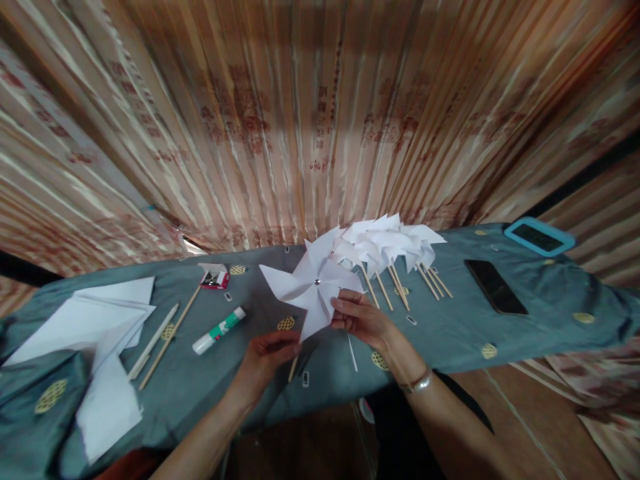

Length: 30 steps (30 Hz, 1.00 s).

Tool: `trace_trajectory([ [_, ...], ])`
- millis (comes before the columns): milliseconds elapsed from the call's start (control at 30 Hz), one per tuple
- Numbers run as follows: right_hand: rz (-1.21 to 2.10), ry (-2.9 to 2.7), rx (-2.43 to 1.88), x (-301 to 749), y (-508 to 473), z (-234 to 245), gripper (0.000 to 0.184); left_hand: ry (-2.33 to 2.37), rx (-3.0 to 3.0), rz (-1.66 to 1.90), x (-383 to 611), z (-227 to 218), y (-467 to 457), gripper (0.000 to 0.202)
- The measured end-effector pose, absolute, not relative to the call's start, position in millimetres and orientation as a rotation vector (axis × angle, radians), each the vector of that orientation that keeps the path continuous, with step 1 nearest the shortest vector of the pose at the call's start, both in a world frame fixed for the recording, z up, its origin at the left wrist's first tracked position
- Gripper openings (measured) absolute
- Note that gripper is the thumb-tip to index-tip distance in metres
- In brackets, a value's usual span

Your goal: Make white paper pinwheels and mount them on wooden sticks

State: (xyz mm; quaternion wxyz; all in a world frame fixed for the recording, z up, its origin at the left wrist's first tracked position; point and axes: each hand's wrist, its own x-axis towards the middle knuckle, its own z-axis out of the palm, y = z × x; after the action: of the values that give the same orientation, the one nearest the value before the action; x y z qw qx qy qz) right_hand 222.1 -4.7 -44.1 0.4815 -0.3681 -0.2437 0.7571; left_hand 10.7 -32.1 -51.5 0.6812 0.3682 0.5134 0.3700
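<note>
A white paper pinwheel (317, 293) with a shiny pin at its centre is held up over the table in front of me. My left hand (270, 360) is closed at its lower edge, where a thin wooden stick (293, 369) shows below the fingers. Whether the fingertips grip the stick, the blade tip or both is hard to tell. My right hand (361, 317) pinches a blade on the right side between thumb and fingers. Just behind lie several finished-looking white pinwheels (385, 243) on sticks, partly hidden by the held one.
On the left are white paper sheets (110, 320), a pencil-like white rod (154, 341), a wooden stick (170, 337), a small box of pins (215, 277) and a glue stick (219, 331). A phone (495, 287) and a blue-framed device (540, 237) lie right. Curtains (320, 120) hang behind.
</note>
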Motion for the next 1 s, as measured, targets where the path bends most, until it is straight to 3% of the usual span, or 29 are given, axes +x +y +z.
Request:
trace_trajectory([
  [333, 1.898, -0.492, -0.779, 200.9, -9.7, -53.9, 0.027, 1.121, 0.79, 0.841, 10.4, -54.8, -35.2, 0.03],
  [733, 1.942, -0.579, -0.769, 186.6, -14.5, -52.3, 0.028, 1.137, 0.86, 0.854, 3.5, -54.0, -35.2, 0.023],
  [1000, 1.793, -0.835, -1.091, 206.9, -4.4, -54.6, 0.03, 1.171, 0.852, 0.946, -12.5, -50.4, -23.9, 0.033],
])
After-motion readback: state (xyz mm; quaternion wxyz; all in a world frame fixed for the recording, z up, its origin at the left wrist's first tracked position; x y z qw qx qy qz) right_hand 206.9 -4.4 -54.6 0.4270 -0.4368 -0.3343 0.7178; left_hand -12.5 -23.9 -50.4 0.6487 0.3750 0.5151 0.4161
